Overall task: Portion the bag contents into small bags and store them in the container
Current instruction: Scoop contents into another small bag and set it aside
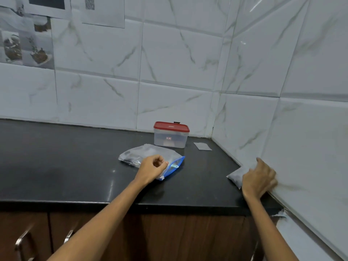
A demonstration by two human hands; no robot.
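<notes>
Counter: black worktop (56, 166) in a corner of marbled white tiles (178, 57).
Label: red sticker on my red-lidded container (171, 135), unreadable.
Left hand (152, 169): curled on the zip bag (150, 155).
Right hand (259, 178): on a small filled bag (236, 176); grip unclear.

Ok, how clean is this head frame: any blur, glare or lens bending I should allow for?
Head view: the right hand is smeared by motion blur over the small bag; the left hand on the large zip bag is sharp; wide-angle bending curves the tile lines and counter edge; light streaks glare on the wall tiles and faintly on the black counter; the container reads clearly.
</notes>
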